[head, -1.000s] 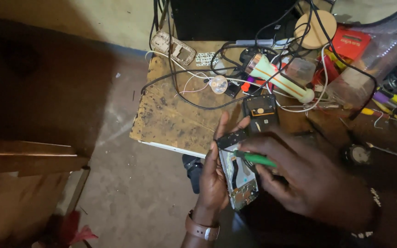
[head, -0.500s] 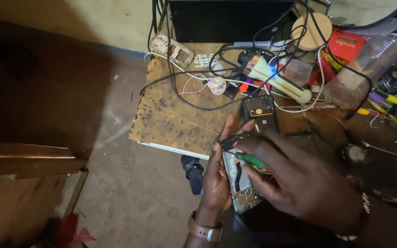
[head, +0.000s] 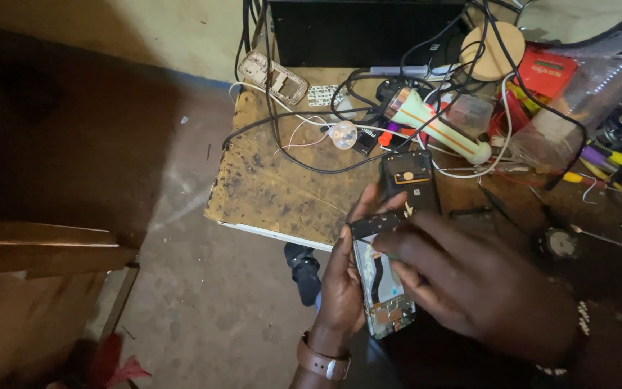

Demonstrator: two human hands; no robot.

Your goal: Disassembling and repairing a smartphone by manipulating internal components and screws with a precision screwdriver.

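So the left hand [head: 343, 284] has its fingers wrapped around an opened-up phone [head: 383, 284], held just off the near edge of the worn desk [head: 275, 187]. The right hand [head: 476, 284] sits on top, fingers pinched together at the phone's upper end. A black back cover [head: 410, 180] lies on the desk just beyond, among tangled cables [head: 304, 137].

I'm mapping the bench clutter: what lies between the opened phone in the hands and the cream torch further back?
In the head view, a black phone back cover lies between the opened phone and the cream torch.
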